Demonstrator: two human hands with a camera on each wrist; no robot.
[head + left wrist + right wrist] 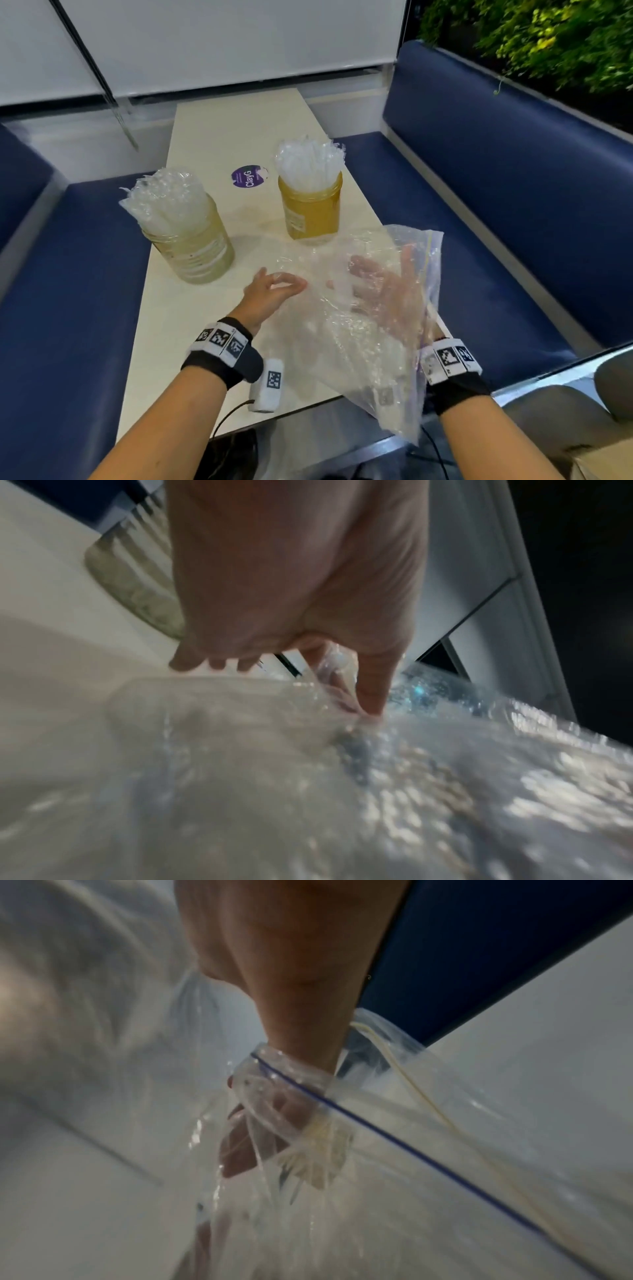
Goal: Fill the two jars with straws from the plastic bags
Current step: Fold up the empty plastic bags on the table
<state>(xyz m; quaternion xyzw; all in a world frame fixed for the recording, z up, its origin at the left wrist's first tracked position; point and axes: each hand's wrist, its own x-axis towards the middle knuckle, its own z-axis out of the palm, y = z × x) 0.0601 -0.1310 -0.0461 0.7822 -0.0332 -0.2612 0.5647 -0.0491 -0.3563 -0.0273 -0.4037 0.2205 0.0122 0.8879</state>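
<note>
Clear plastic zip bag (359, 329) is draping over my right hand (387, 291), whose fingers are spreading inside it, gripping nothing I can see. My left hand (270, 294) is hovering loosely curled by the bag's edge. Both jars (191, 246) (311, 209) are standing packed with straws (308, 164); I'm judging filling done, next setting the bag aside.
</note>
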